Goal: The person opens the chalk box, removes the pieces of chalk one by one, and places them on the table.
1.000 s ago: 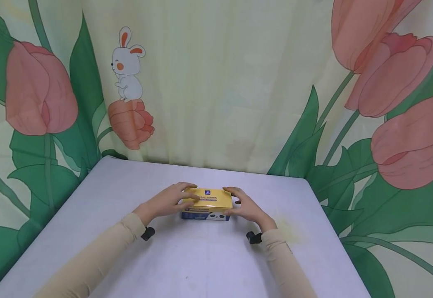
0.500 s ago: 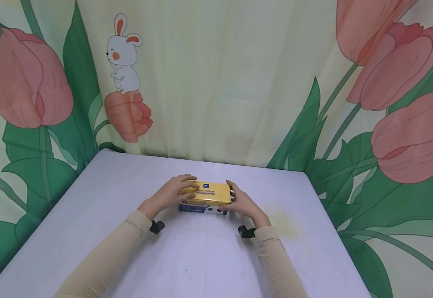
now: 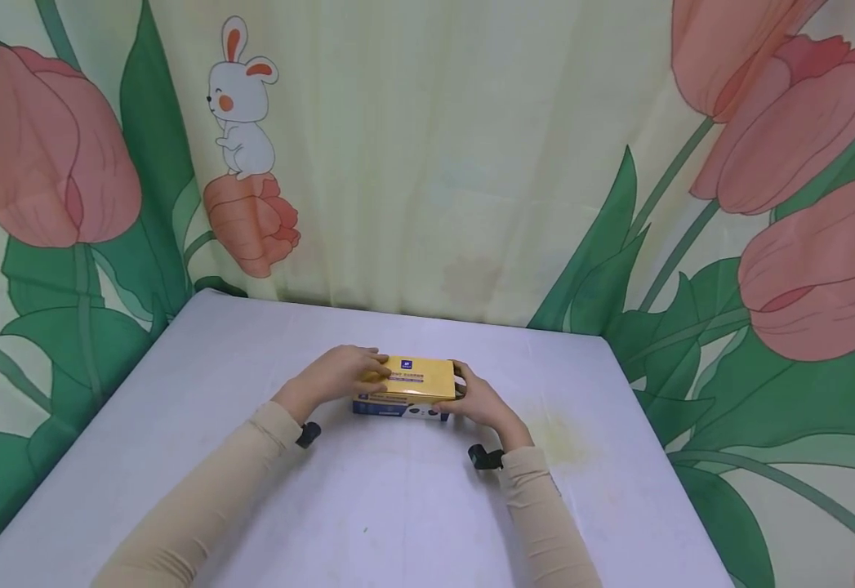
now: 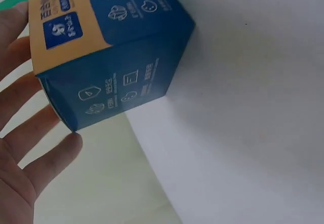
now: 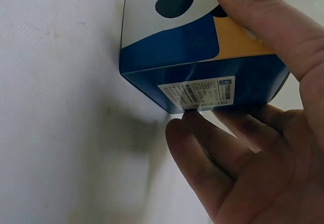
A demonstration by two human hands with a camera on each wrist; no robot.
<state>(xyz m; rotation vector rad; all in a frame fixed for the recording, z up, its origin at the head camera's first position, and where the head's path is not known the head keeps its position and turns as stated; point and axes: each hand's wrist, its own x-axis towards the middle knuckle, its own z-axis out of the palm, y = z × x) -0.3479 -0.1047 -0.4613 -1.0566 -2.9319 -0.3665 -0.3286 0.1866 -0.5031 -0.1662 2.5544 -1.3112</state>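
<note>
A yellow and blue cardboard box (image 3: pixel 421 378) lies flat on the white table, its yellow lid facing up. Over the lid's left part reaches my left hand (image 3: pixel 333 374), fingers extended and spread; the left wrist view shows them along the top edge of the box (image 4: pixel 136 67). My right hand (image 3: pixel 482 402) holds the box's right end, thumb on the front and fingers round to the far side. A white printed label (image 5: pixel 202 93) marks that end in the right wrist view, between thumb and fingers. The lid's left part is partly hidden by my left fingers.
White cloth covers the table (image 3: pixel 398 506), whose far edge meets a curtain (image 3: pixel 427 180) printed with tulips and a rabbit. Small black cameras sit at my left wrist (image 3: pixel 309 434) and right wrist (image 3: pixel 482 456).
My right hand has moved in from beside the box and taken hold of its right end. The left hand stays over the lid. The head view has shifted slightly.
</note>
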